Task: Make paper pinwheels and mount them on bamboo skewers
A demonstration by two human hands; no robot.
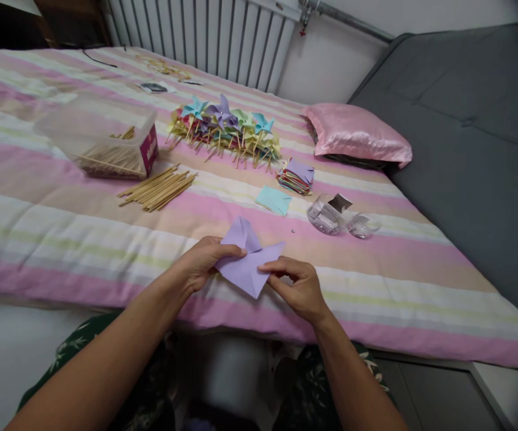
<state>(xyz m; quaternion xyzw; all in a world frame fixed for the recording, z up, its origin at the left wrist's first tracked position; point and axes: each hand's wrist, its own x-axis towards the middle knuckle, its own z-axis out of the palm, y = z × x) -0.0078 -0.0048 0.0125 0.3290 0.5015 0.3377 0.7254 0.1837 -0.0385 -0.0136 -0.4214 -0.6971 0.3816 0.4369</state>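
Observation:
A lilac paper square (241, 272), with slit and partly folded corners, is held between both hands over the near edge of the bed. My left hand (202, 263) grips its left side, thumb on top. On the right side, my right hand (297, 284) pinches the paper between thumb and fingers. Just beyond lies a light blue paper sheet (274, 200). Behind that sheet is a stack of coloured papers (297, 176), a lilac one on top. A tiny dark bit (292, 231) rests on the bedding near the paper.
Finished pinwheels (223, 123) on sticks lie in a heap at the back. Loose wooden sticks (157, 188) sit beside a clear plastic box (101, 114) of more sticks. To the right are a small clear container (326, 215), its lid (362, 226) and a pink pillow (360, 133).

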